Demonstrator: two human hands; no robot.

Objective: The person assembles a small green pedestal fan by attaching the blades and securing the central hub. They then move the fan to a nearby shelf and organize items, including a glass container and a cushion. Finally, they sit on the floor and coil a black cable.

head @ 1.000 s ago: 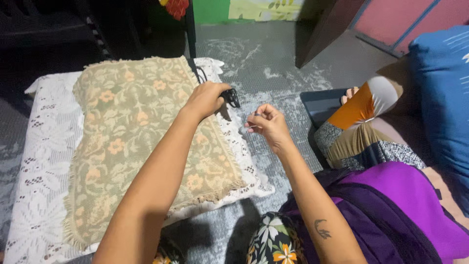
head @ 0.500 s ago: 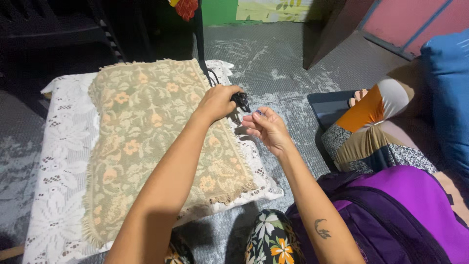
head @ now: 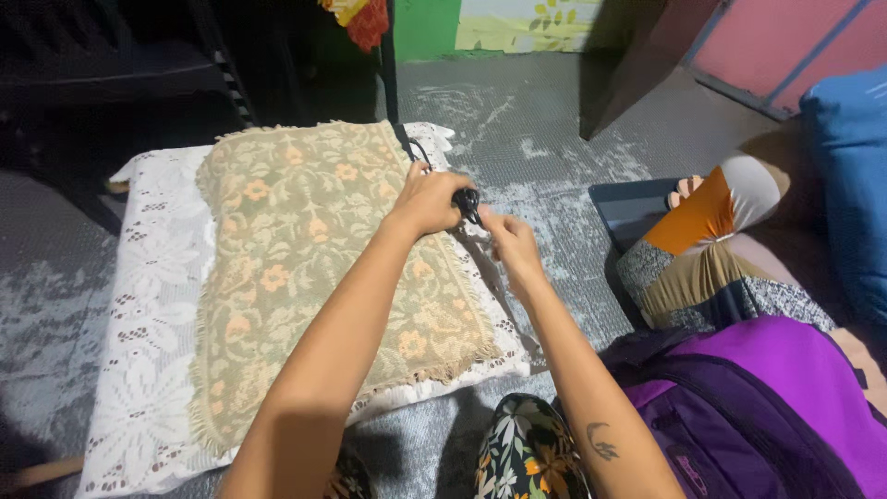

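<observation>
At the right edge of the floral towel (head: 323, 268), near its far corner, both hands meet over a small black object (head: 469, 201), probably a plug or clip on the end of a black cord (head: 404, 143) that runs away past the towel's far edge. The left hand (head: 427, 199) is curled closed around this black object, with only its tip showing beyond the knuckles. The right hand (head: 511, 242) sits just beside it, fingertips drawn together in a pinch at or near the tip; whether they actually grip it cannot be determined. The towel lies flat on a white lace cloth (head: 148, 314), which projects beyond the towel's left and near edges. Risk assessment: the object is small and mostly covered by the left hand, so a pinch taken without clear sight is likely to slip. A pull along the cord could drag the towel's fringe and rumple or shift both layers. A purple backpack (head: 767, 407) and patchwork cushion (head: 711, 249), to the right of the towel, crowd the right elbow and may restrict its travel.
</observation>
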